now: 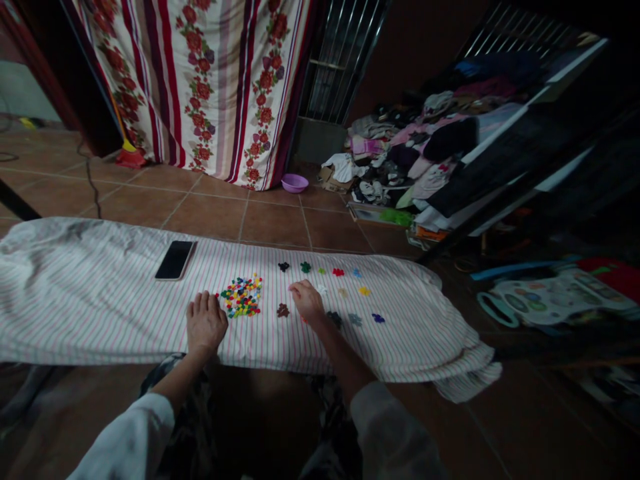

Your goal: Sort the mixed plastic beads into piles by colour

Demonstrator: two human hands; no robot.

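My left hand lies flat on the striped cloth, fingers stretched out beside a mixed heap of small coloured pieces. Over the cloth to the right, my right hand has its fingers pinched together; whatever they hold is too small to make out. Around it lie small single-colour piles: black pieces, dark green pieces, red pieces, yellow pieces, brown pieces, grey pieces and dark blue pieces, among others. My right hand partly hides an orange pile.
A phone lies on the striped cloth at the left. Beyond are a flowered curtain, a red broom, a purple basin and heaped clothes.
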